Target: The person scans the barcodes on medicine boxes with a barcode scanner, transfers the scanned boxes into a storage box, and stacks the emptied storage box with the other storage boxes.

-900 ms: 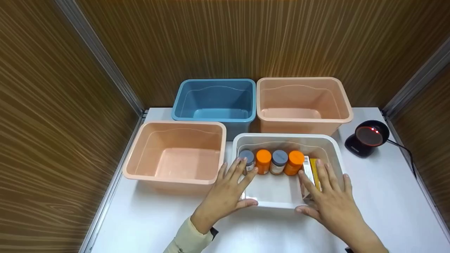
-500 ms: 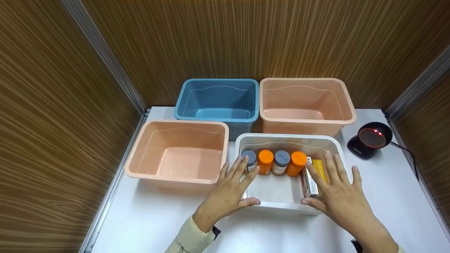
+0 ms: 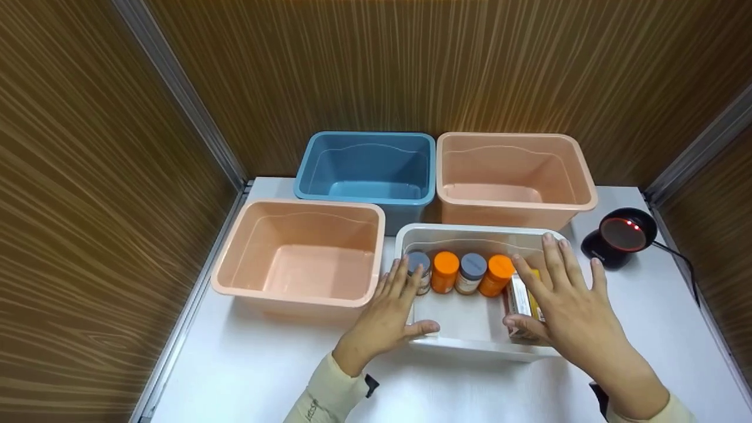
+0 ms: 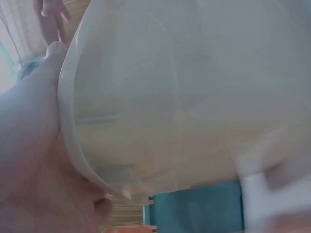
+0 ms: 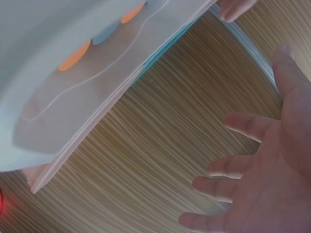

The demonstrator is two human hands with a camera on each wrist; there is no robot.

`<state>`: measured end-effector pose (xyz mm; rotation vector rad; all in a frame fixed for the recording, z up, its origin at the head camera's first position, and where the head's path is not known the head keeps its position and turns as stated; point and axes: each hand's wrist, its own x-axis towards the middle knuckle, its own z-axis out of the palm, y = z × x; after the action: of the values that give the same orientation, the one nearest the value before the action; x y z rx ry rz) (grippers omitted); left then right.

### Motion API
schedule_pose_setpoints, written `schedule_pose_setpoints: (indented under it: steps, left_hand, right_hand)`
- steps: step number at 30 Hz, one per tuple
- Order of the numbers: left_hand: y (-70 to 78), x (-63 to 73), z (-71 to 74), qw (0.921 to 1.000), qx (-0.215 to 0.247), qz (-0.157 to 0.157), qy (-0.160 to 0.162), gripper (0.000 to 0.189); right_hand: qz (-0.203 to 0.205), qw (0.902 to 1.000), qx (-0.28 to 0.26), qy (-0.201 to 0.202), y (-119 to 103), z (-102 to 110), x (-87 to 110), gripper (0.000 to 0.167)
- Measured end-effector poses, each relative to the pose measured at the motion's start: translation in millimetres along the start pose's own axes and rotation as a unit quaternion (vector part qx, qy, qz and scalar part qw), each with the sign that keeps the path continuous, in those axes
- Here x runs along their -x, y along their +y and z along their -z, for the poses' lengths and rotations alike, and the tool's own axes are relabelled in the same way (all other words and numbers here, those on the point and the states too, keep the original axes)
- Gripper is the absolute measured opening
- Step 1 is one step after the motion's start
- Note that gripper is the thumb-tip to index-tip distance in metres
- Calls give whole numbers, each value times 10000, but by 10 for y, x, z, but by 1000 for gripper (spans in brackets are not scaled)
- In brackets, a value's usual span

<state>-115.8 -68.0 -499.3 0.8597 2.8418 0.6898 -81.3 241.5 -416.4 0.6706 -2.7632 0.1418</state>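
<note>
A white bin (image 3: pixel 479 348) stands at the front, holding a row of pill bottles with grey and orange caps, such as the orange bottle (image 3: pixel 445 273). Small boxes, one white (image 3: pixel 519 296) and one yellow, stand at its right end, partly covered by my right hand. My left hand (image 3: pixel 382 320) lies against the bin's left rim with its fingers extended; in the left wrist view the palm meets the bin's wall (image 4: pixel 146 97). Above the bin's right side my right hand (image 3: pixel 576 317) spreads its fingers, palm down, and the right wrist view shows nothing in it.
A peach bin (image 3: pixel 299 302) sits left of the white one. Behind stand a blue bin (image 3: pixel 367 201) and another peach bin (image 3: pixel 517 205). To the right is a black scanner on a stand (image 3: pixel 608 249) with red lights and a cable. Wood-patterned walls (image 3: pixel 376 64) enclose the table.
My right hand has shifted right and up, uncovering more of the white box. The left hand's fingers have drawn closer together at the left rim. The whole view has shifted slightly.
</note>
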Motion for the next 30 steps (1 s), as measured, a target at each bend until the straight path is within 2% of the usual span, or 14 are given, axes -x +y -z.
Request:
schedule_pose_setpoints:
  steps: [5, 9, 14, 24, 30]
  left_hand:
    - [-19, -25, -12, 9980, 475, 348, -240, 111]
    - [-8, -37, -46, 9937, 816, 715, -265, 111]
    - [32, -54, -87, 9883, 1013, 1120, -216, 109]
    - [27, -54, -58, 9842, 1269, 1235, 12, 99]
    - [44, -172, -54, 9810, 1318, 1417, 153, 93]
  right_hand:
    - [42, 9999, 45, -151, -12, 12, -65, 95]
    - [110, 9998, 72, -143, -16, 31, -123, 94]
    - [160, 9997, 118, -141, -17, 79, -213, 91]
    - [396, 9992, 16, -95, -31, 56, -516, 90]
    - [537, 9983, 9, -217, 16, -44, -687, 89]
